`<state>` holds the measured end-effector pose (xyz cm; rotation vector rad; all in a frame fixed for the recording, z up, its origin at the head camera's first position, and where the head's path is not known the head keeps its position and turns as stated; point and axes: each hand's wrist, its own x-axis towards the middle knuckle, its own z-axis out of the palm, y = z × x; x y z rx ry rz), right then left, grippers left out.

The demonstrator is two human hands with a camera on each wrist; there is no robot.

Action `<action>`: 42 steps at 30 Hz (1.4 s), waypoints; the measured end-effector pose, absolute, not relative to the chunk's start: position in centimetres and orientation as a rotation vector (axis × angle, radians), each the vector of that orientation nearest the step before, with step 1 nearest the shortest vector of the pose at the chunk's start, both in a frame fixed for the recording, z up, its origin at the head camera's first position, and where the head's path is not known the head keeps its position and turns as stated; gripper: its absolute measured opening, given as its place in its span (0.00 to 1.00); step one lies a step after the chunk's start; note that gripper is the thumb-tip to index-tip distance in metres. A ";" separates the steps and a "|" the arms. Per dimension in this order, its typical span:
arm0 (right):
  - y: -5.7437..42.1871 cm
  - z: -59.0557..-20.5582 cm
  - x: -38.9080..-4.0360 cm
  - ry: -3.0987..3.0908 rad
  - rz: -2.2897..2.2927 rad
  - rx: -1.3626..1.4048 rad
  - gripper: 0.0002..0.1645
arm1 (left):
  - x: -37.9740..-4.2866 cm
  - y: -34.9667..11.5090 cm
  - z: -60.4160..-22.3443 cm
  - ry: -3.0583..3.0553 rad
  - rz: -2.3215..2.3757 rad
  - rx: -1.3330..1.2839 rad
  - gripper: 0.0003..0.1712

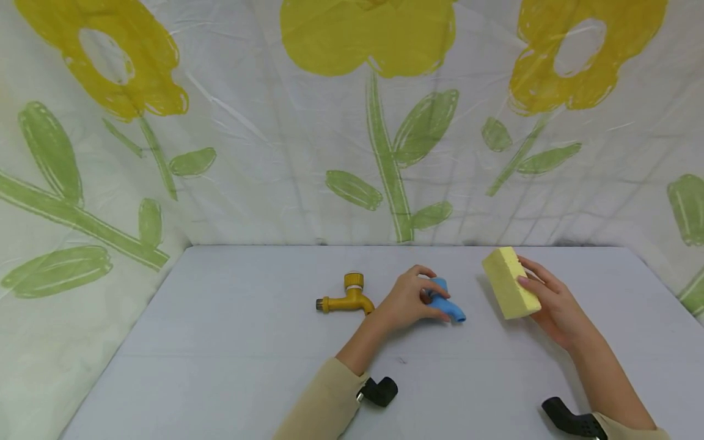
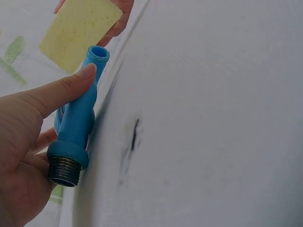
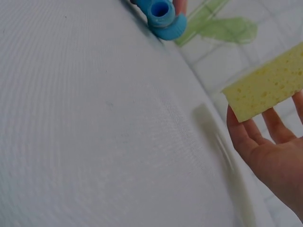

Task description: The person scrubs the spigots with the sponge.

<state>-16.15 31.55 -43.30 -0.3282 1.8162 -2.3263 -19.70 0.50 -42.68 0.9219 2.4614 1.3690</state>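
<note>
A blue plastic faucet (image 1: 452, 309) is gripped by my left hand (image 1: 409, 299) just above the white table. In the left wrist view, the thumb presses along the body of the blue faucet (image 2: 78, 113), and its dark threaded end points toward the camera. To the right, my right hand (image 1: 561, 308) holds a yellow sponge block (image 1: 508, 284) tilted above the table. The right wrist view has the pitted face of the sponge (image 3: 270, 85) resting against the fingers. A yellow faucet (image 1: 348, 300) lies left of my left hand, its spout partly hidden behind that hand.
The white table (image 1: 220, 342) ends at a back wall covered by a sheet (image 1: 247, 183) printed with yellow flowers and green leaves. Black wrist-camera mounts (image 1: 379, 391) stick out from both sleeves. A small dark mark lies on the tabletop in front of the left hand.
</note>
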 end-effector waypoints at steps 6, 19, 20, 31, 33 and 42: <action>31.6 -43.6 -16.2 1.793 -2.352 -0.330 0.30 | -19.8 0.7 -42.8 2.472 1.347 0.951 0.22; 31.7 -43.8 -16.2 1.807 -2.345 -0.263 0.29 | -20.0 0.9 -43.0 2.495 1.322 0.970 0.26; 31.7 -43.7 -16.2 1.803 -2.347 -0.262 0.28 | -20.0 0.9 -43.0 2.494 1.321 0.971 0.27; 31.6 -43.5 -16.2 1.788 -2.342 -0.275 0.28 | -19.9 0.0 -42.7 2.494 1.343 0.936 0.30; 31.6 -43.4 -16.2 1.810 -2.323 -0.269 0.28 | -19.8 -0.4 -42.6 2.481 1.348 0.909 0.30; 30.7 -42.3 -15.9 1.967 -2.198 -0.200 0.26 | -19.5 -3.2 -41.3 2.424 1.471 0.863 0.25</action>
